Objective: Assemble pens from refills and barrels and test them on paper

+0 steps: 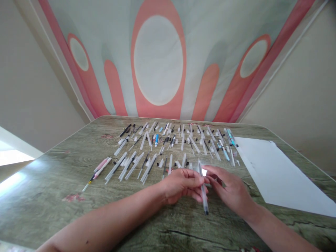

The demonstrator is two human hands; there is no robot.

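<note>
Above the near middle of the table (pixel 183 227), one pen (pixel 204 196) is held between the two hands. It has a clear barrel and is steeply tilted, with its pointed end toward the far edge and a dark end toward the person. Left hand (pixel 185 185): thumb and forefinger pinched on the barrel, remaining fingers curled loosely beneath. Right hand (pixel 231 187): fingers bent, just beside the pen's upper part; contact or grip cannot be told. A small white patch (pixel 204 172) shows between its fingers and the barrel; nature unclear.

Beyond the hands, pen parts lie in three rough rows: clear barrels (pixel 115 168), thin dark refills (pixel 142 166) and small caps (pixel 161 163). A blue piece (pixel 156 140) lies in the middle row. A black pen (pixel 125 130) lies at the far left of the back row; a teal piece (pixel 231 136) is at the right end. Pink parts (pixel 101 166) lie at the left of the nearest row. A white sheet (pixel 280 175) lies flat on the right, its left edge near the rows.
</note>
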